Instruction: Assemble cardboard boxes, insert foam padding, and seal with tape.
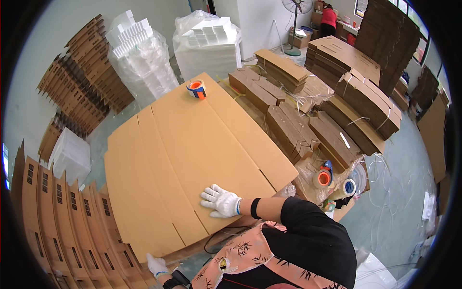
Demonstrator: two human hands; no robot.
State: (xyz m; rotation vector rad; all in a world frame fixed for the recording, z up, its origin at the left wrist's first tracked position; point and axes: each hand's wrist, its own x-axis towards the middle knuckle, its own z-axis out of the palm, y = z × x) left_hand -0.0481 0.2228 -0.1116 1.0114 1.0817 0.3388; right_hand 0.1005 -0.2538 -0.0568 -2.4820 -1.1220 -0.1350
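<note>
In front of me lies a large flat cardboard box (197, 149) with crease lines and slots, on top of a stack or table that it mostly hides. My right hand (220, 201), in a white glove, rests flat on its near part with the fingers spread. At the near left corner my left hand (156, 265), also gloved, is closed on the cardboard edge; some of its fingers are hidden. An orange and blue tape dispenser (202, 93) with a roll of tape stands at the far corner of the cardboard.
Folded cartons (62, 226) stand in rows at left, with taller carton stacks (89, 72) behind. White foam pieces (137, 53) in plastic wrap are at the back. Bundled cardboard strips (293, 127), another tape dispenser (325, 176) and a tape roll (347, 188) lie at right. A person (328, 21) bends far off near a fan (294, 24).
</note>
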